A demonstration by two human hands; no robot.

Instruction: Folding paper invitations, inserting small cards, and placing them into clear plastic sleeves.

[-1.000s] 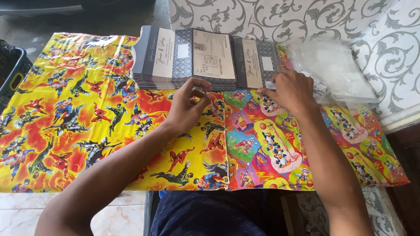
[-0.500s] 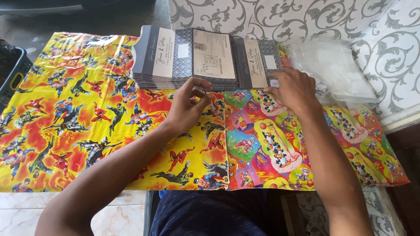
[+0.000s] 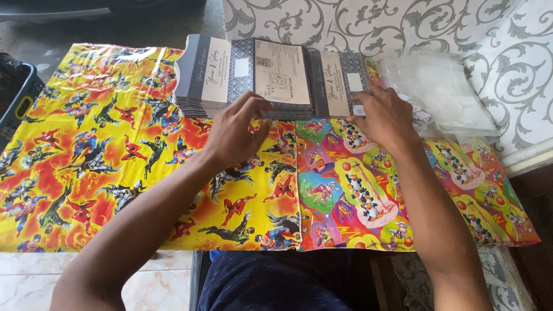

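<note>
A thick stack of grey and cream printed cards (image 3: pixel 247 75) lies at the far side of the table. A smaller stack of the same cards (image 3: pixel 337 83) sits just right of it. My left hand (image 3: pixel 236 129) reaches forward with its fingertips on the near edge of the large stack. My right hand (image 3: pixel 383 115) rests with its fingers on the near right corner of the smaller stack. Both stacks lie on glossy cartoon wrapping paper, a yellow sheet (image 3: pixel 86 155) on the left and a multicoloured sheet (image 3: pixel 357 196) on the right.
A pile of clear plastic sleeves (image 3: pixel 443 92) lies at the far right beside the smaller stack. A dark crate (image 3: pixel 17 92) stands off the left edge. A patterned grey and white cloth (image 3: pixel 403 23) covers the back right. Pale floor tiles (image 3: pixel 34 282) show below.
My left hand has slid slightly forward onto the large stack's edge, and my right hand has shifted a little along the smaller stack. The stacks stay in place.
</note>
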